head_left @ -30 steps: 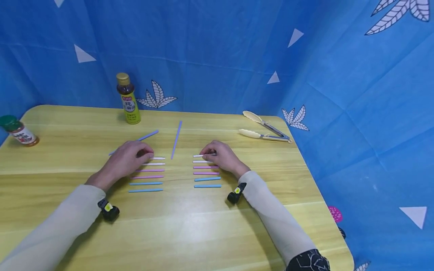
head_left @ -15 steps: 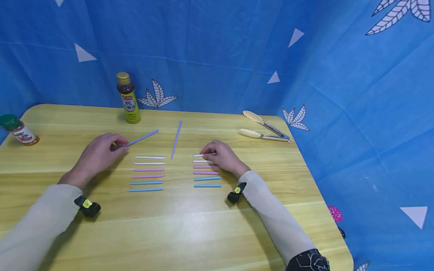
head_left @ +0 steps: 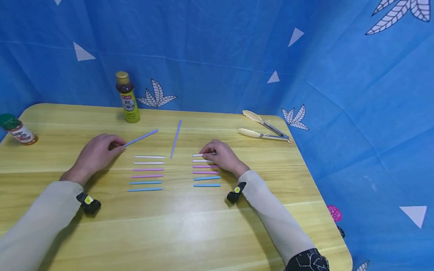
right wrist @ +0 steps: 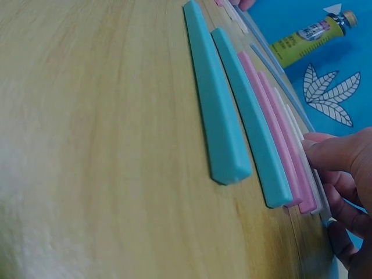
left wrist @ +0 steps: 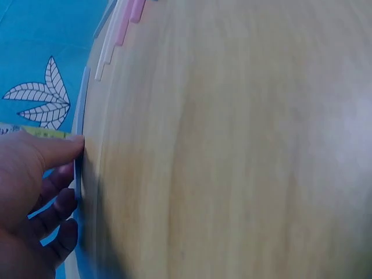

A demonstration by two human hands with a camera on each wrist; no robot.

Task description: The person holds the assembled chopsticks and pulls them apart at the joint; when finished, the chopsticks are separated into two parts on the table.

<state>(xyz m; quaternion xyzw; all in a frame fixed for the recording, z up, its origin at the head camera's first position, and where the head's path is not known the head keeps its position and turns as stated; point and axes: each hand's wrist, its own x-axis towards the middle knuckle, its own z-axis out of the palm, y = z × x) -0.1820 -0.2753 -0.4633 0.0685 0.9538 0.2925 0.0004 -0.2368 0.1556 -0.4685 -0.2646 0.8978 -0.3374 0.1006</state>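
In the head view my left hand (head_left: 98, 154) pinches the left end of a purple stick (head_left: 140, 138), which slants up to the right. The left wrist view has this stick (left wrist: 81, 104) edge-on between thumb and fingers. My right hand (head_left: 222, 155) pinches the uppermost white stick (head_left: 197, 155) of the right-hand column, covering its right part. Below it lie another white stick, two pink sticks (head_left: 205, 172) and two blue sticks (head_left: 207, 185); the right wrist view shows the blue ones (right wrist: 218, 104) are square-sided. A matching left column has a white stick (head_left: 149, 157) on top.
Another purple stick (head_left: 176, 139) lies between the columns, toward the back. Behind stands a yellow-labelled bottle (head_left: 129, 101); a green-capped jar (head_left: 20, 130) is at far left. Tongs (head_left: 268, 130) lie spread at the back right of the wooden table (head_left: 190, 233). Blue cloth hangs behind.
My left hand has moved left from the white sticks of the left column to the slanted purple stick and taken its end. My right hand stays on the white stick.
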